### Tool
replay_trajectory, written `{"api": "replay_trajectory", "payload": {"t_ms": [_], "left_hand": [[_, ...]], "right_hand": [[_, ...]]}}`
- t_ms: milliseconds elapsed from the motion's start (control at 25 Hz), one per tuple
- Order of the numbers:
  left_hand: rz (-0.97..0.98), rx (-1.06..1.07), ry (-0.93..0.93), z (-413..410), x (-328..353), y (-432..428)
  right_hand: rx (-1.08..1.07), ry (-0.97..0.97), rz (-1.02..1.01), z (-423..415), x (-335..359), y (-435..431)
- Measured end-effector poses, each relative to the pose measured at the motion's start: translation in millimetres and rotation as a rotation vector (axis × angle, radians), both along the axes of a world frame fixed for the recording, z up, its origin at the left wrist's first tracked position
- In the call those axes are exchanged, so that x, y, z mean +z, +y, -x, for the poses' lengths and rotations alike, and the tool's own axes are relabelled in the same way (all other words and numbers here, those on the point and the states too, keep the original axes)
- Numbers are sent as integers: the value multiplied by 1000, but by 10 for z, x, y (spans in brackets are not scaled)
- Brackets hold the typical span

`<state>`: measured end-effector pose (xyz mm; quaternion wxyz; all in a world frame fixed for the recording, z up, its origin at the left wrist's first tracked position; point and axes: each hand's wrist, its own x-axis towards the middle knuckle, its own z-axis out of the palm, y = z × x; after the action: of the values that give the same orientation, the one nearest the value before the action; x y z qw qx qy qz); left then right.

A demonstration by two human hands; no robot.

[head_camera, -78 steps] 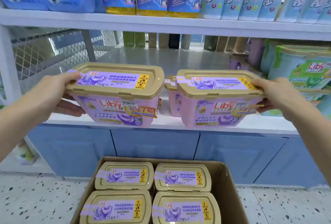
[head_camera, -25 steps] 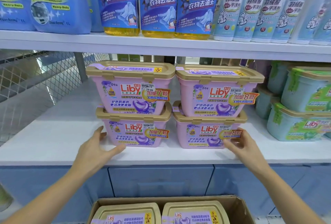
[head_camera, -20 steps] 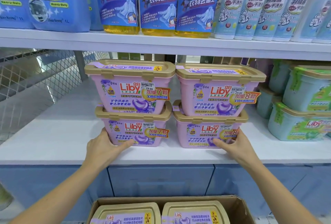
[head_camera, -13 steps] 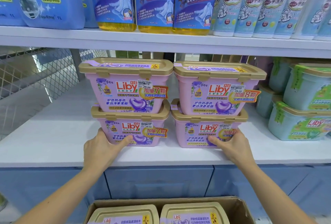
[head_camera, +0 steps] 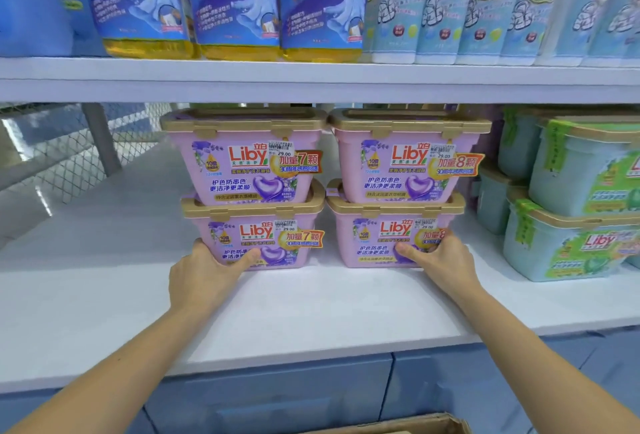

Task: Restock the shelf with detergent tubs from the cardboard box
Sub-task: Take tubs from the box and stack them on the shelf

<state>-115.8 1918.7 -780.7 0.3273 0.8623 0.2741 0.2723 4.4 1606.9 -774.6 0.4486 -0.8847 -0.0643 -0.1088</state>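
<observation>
Four pink tubs with gold lids clipped shut, contents unseen, stand on the white shelf [head_camera: 311,302] in two side-by-side stacks: upper left tub [head_camera: 249,163] on lower left tub [head_camera: 256,239], upper right tub [head_camera: 405,163] on lower right tub [head_camera: 388,239]. The left hand [head_camera: 204,277] grips the lower left tub's outer front corner, thumb across the label, fingers hidden round the side; the right hand [head_camera: 440,260] mirrors this on the lower right tub. Of the cardboard box [head_camera: 398,426] only a rim shows at the bottom edge.

White shelf [head_camera: 311,302] — two pink tubs [head_camera: 377,243] side by side, each bearing another; green tubs [head_camera: 561,253] right.
</observation>
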Motion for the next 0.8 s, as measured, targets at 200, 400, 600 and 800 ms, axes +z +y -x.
{"api": "replay_trajectory", "payload": {"t_ms": [200,400,600,800], "left_hand": [[1,24,-9,-575,-51,-77],[-47,33,117,-1164,-60,-24],[-39,45,89,-1480,-65,-95],[-54,10,92,-1681,-42,-81]], "right_hand": [[-20,25,12,-569,-30,-52],[62,38,-98,-1111,-15,-89],[75,0,-12,-1497,-43,-169],[107,-65,3,-1667,-80,-227]]}}
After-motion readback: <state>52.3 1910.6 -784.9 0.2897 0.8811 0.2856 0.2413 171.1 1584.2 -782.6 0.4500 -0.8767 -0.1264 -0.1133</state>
